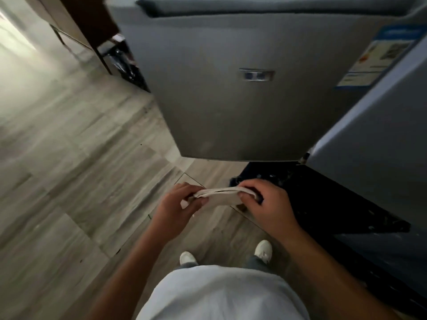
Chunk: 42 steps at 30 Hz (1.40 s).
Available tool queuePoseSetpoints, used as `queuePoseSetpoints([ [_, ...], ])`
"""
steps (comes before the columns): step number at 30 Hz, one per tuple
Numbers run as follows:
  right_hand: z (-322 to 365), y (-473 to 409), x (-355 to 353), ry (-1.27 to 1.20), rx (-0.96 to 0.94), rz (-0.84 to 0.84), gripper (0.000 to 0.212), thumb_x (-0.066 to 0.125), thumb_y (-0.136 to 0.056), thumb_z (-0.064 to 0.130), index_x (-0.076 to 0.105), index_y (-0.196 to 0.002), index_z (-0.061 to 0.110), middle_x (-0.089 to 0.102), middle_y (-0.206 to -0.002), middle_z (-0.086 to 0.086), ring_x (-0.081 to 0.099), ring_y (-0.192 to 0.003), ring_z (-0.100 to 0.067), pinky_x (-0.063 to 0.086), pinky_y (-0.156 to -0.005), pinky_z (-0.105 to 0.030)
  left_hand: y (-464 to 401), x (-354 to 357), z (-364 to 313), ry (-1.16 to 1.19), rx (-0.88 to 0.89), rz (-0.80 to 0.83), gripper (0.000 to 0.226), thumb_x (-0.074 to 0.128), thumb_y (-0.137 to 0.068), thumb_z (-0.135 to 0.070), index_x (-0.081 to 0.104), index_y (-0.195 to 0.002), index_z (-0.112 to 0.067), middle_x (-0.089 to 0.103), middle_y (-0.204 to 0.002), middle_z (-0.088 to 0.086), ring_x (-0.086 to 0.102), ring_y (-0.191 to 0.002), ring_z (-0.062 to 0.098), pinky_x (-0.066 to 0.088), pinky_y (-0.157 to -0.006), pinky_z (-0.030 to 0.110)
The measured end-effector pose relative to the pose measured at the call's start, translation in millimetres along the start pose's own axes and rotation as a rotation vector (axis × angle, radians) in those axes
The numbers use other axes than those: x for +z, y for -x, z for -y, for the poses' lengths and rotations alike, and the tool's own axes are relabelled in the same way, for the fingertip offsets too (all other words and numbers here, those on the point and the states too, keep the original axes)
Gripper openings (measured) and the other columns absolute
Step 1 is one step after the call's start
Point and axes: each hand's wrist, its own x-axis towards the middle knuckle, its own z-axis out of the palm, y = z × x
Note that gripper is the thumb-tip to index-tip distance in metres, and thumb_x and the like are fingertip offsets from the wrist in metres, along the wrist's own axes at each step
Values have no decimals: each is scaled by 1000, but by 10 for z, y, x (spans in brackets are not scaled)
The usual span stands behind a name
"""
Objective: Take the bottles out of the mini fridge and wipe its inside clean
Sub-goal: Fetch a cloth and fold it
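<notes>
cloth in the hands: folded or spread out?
Folded. The cloth is a narrow stacked strip with layered edges showing, pinched at either end by the left hand and right hand.

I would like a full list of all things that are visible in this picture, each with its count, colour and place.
mini fridge: one, silver-grey, top centre, its door facing the camera; whether the door is shut cannot be told
badge: one, metallic, middle of the fridge door
label sticker: one, blue and white, upper right of the door
floor: grey wood-look planks, left and centre
dark mat: one, black, on the floor below and right of the fridge
wooden furniture: brown, top left
cloth: one, off-white, folded, stretched between both hands
shoes: two, white, bottom centre
shirt: one, white, bottom centre
left hand: grip shut on the cloth
right hand: grip shut on the cloth
</notes>
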Motion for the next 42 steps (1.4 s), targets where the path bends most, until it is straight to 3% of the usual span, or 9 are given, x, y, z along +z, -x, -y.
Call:
queuePoseSetpoints([
  [6,890,-272,724,-43,-137,38,11,71,-92,18,73,-102,20,68,-91,8,63,-85,-8,49,-75,-25,260,-1086,218,126,39,-158,17,67,-89,-32,74,-100,-21,73,-104,-7,69,-96,9,51,-86,24],
  [13,1652,-680,1424,-135,-246,94,15,71,-92,30,75,-107,28,76,-96,12,70,-89,-5,56,-80,-36,295,-1996,563,231,-84,-399,30,69,-88,-24,71,-93,-54,73,-86,-27,63,-78,-10,47,-74,13],
  [19,2043,-1295,2010,-237,-254,183,30,73,-89,27,70,-119,33,71,-93,21,70,-87,-3,54,-75,-19,36,-2561,966,321,-159,-551,26,70,-91,-14,71,-103,-37,73,-88,-20,63,-78,-3,48,-74,17],
  [25,2355,-2163,2564,-314,-322,336,29,69,-93,10,73,-116,27,74,-106,19,70,-97,-2,52,-79,-17,-457,-3234,1302,242,-176,-616,26,63,-95,-8,74,-101,-31,76,-100,-21,69,-94,0,49,-85,19],
  [28,2593,-2597,2778,-310,-334,356,25,67,-95,14,73,-115,28,71,-104,25,68,-94,3,47,-77,-9,-729,-3551,1455,190,-191,-654,18,67,-94,-16,74,-99,-32,77,-99,-20,69,-94,1,50,-85,19],
  [31,2789,-2976,2967,-370,-278,361,20,65,-96,17,75,-111,26,74,-98,20,69,-93,-2,50,-75,-12,-996,-3822,1645,201,-202,-702,12,70,-88,-31,74,-99,-34,77,-97,-18,69,-91,0,50,-82,20],
  [36,2938,-3597,3304,-437,-154,354,15,64,-96,21,75,-104,28,74,-94,12,70,-87,-9,55,-69,-20,-1547,-4178,1967,200,-156,-603,24,79,-80,-29,72,-103,-30,74,-90,-25,64,-81,-9,48,-75,10],
  [38,2960,-3852,3423,-423,-145,313,15,64,-95,23,75,-104,29,75,-94,11,70,-87,-10,56,-70,-22,-1760,-4298,2177,208,-130,-570,27,82,-79,-25,73,-105,-28,75,-95,-16,65,-81,-5,49,-76,12],
  [42,3048,-4306,3574,-371,-110,252,16,65,-94,24,75,-103,34,76,-95,15,71,-89,-8,53,-72,-16,-2287,-4592,2488,216,-106,-485,18,77,-82,-24,74,-99,-28,76,-98,-14,68,-81,-3,48,-75,11],
])
